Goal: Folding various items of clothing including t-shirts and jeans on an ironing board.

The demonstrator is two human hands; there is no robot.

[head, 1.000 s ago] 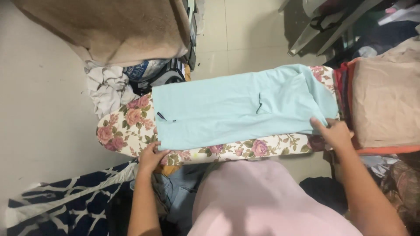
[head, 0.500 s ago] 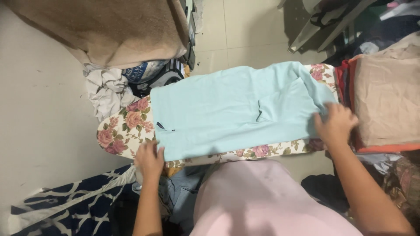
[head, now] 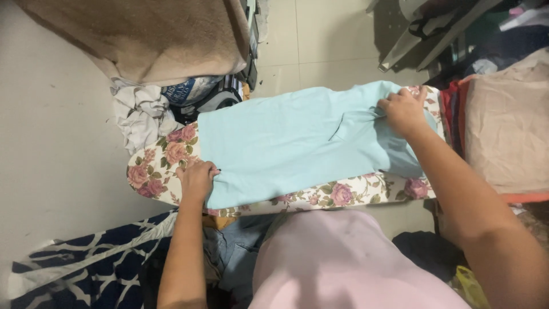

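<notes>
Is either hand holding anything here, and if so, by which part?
Both hold the light blue garment on the floral ironing board: the left hand grips its near left edge, the right hand its far right end.

A home laundry corner: floral ironing board (head: 166, 171), heaped clothes (head: 140, 114), tiled floor (head: 51, 149).
</notes>
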